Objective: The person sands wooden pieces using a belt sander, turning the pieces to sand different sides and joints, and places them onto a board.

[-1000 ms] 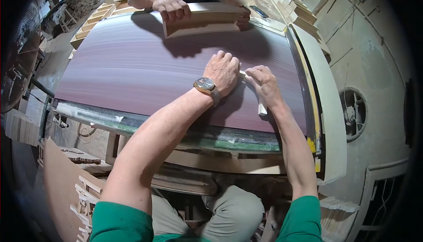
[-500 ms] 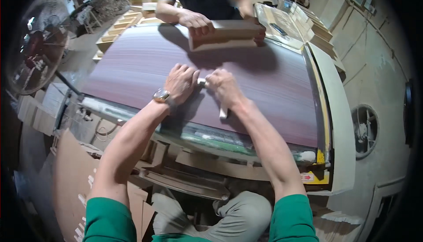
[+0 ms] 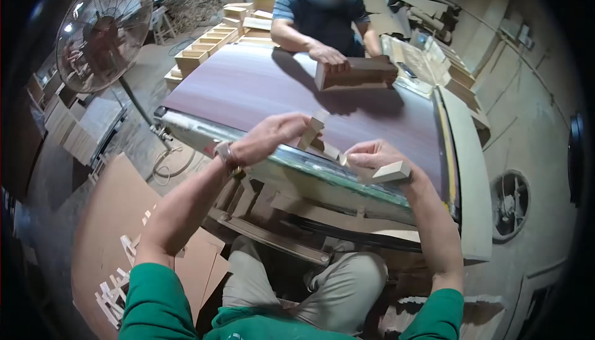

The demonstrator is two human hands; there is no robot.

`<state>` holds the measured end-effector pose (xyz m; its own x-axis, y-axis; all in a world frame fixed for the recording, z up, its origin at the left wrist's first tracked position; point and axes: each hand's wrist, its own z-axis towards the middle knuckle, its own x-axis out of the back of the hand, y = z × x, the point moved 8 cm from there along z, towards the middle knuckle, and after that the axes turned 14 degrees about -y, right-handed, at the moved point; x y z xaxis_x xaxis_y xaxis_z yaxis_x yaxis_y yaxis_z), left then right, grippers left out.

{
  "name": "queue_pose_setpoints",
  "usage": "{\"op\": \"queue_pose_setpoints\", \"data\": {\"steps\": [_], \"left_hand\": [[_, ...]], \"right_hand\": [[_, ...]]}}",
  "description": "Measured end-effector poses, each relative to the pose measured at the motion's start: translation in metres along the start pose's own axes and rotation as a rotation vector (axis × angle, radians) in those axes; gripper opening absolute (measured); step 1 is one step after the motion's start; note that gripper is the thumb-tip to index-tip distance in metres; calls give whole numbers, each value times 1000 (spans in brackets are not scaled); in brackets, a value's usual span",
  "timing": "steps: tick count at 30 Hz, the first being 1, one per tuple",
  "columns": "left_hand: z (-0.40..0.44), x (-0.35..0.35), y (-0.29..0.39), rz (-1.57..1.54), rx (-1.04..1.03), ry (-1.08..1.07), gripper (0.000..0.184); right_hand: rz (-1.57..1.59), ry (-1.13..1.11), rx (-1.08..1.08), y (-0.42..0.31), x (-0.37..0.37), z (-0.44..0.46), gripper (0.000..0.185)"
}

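Between my hands, above the near edge of the purple sanding belt point(image 3: 248, 86), is a small angular piece of pale wood point(image 3: 312, 130). My left hand point(image 3: 276, 135) pinches its left end, where a short arm stands up tilted. My right hand point(image 3: 375, 154) is closed on its other end, and a pale block end point(image 3: 392, 171) sticks out by the wrist. The fingers hide part of the middle, so I cannot tell whether this is all one joined piece. The wood appears to be off the belt.
Across the belt a co-worker point(image 3: 319, 21) holds a wooden box point(image 3: 356, 74) on its surface. A large fan point(image 3: 105, 30) stands at left. Stacked wooden trays point(image 3: 204, 49) are behind. Several small wooden pieces point(image 3: 114, 293) lie on a brown board point(image 3: 118, 216) at lower left.
My hands have come back from the belt's middle toward its near edge, moving apart and turning the wooden piece. The view has shifted, and the co-worker's box stays on the belt.
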<state>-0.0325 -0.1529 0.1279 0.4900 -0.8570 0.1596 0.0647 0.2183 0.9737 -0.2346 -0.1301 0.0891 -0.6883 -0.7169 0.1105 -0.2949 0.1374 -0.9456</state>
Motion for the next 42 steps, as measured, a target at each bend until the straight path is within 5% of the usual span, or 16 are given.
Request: {"op": "queue_pose_setpoints", "data": {"steps": [2,7,9,11,13,17,19,21,24,29,31,33,35,38,42], "left_hand": [[1,-22,7,-16,4,15,37],[12,-32,0,46,98,135,35],[14,-34,-13,-59,195,158,35],[18,-37,-16,-87,199,182,36],[23,-35,-26,-188,206,239,37],[37,-25,-47,-186,231,273,38],[42,-23,-55,-145,267,297,38],[52,-27,-56,-133,287,300,38],[68,-23,-74,-136,316,309,38],[96,-17,-111,-114,337,326,36],[111,-13,-78,699,175,553,31],[132,-18,-74,912,115,590,29],[168,-37,-70,1190,-71,378,29],[214,-52,-91,1263,7,135,23],[241,-43,-130,1150,-57,200,34]], "right_hand": [[167,-5,-39,13,-14,-17,27],[618,67,136,23,-19,-46,45],[546,554,289,22,16,-77,47],[365,729,313,19,28,-94,44],[-592,1039,319,-33,14,-127,41],[-1277,1184,447,-79,-42,-137,42],[-1297,1090,455,-76,-40,-126,45],[-1264,637,397,-42,-34,-90,39],[-1158,539,426,-15,-17,-75,30],[-1163,514,436,3,-1,-65,19],[-1190,530,403,18,19,-59,18],[-1152,537,396,30,38,-55,15],[-1145,516,357,38,52,-53,12],[-1076,496,324,58,73,-48,15],[-1007,488,294,74,89,-48,20]]}}
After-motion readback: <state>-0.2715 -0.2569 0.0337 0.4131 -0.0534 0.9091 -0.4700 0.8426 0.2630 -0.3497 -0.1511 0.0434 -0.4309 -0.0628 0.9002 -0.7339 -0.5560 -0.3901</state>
